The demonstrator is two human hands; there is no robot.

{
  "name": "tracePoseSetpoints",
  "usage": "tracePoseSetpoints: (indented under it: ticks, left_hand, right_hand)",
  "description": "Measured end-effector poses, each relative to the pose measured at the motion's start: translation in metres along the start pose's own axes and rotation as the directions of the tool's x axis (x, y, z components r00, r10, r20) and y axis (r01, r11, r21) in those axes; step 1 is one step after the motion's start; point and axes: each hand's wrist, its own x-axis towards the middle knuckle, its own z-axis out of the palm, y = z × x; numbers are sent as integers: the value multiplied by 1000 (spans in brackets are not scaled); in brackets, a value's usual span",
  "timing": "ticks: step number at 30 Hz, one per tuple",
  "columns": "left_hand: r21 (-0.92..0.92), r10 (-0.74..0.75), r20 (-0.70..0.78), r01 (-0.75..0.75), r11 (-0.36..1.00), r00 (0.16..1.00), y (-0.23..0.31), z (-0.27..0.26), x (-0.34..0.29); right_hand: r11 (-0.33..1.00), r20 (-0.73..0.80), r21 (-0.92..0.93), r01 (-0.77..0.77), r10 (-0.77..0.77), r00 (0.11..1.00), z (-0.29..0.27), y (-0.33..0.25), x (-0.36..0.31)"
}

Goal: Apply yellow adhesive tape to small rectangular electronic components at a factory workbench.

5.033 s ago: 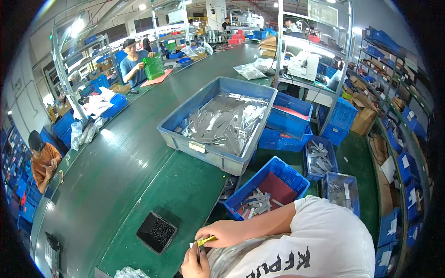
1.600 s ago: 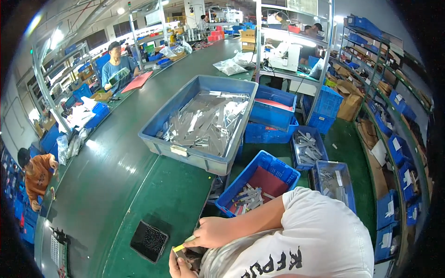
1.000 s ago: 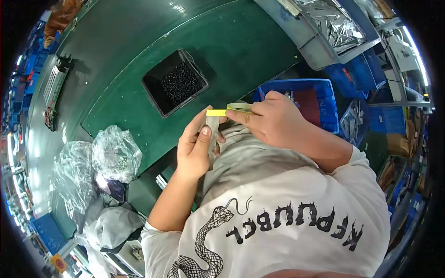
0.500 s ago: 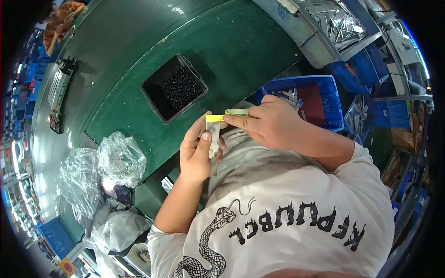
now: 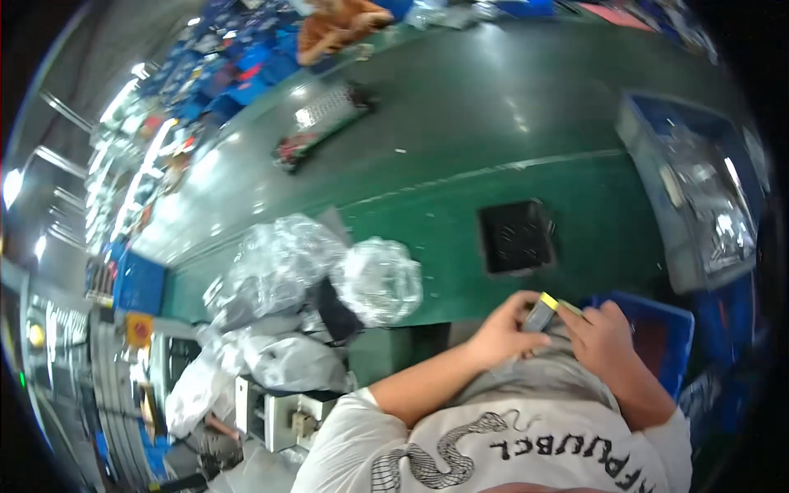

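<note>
My left hand [image 5: 501, 335] is closed on a flat grey metal strip [image 5: 539, 317], its thumb lying along the near side. Across the strip's upper end runs a short band of bright yellow tape [image 5: 549, 301]. My right hand [image 5: 602, 338] is beside it, fingers closed on a pale yellow roll of tape [image 5: 570, 309], mostly hidden by those fingers. The right fingertips are close to the taped end. Just beyond my hands, a black bin [image 5: 486, 261] stands on the green table, with small dark screw-like pieces inside.
Blue crate [image 5: 680, 329] at my right; grey bin [image 5: 645, 164] with bagged metal parts farther right. Clear plastic bags [image 5: 382, 283] cover the table's left part. A perforated metal assembly [image 5: 325, 119] lies far off, near a person in orange [image 5: 341, 29].
My view has swung to the left, so the hands and black bin now appear farther right. Both hands still hold the strip and the tape.
</note>
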Motion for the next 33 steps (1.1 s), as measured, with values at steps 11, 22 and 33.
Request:
tracePoseSetpoints:
  ticks: [11, 22, 33]
  left_hand:
    - [402, 323, -41, -281, 871, 945, 9, 6, -8]
    - [480, 329, -95, -247, 842, 940, 0, 20, -11]
    - [126, 256, -90, -244, 962, 963, 6, 3, -3]
  right_hand:
    - [987, -175, 47, 154, -144, 974, 6, -3, 0]
    - [993, -144, 46, 105, -97, 985, 1, -7, -3]
    - [989, -98, -106, 104, -115, 989, 6, 12, -4]
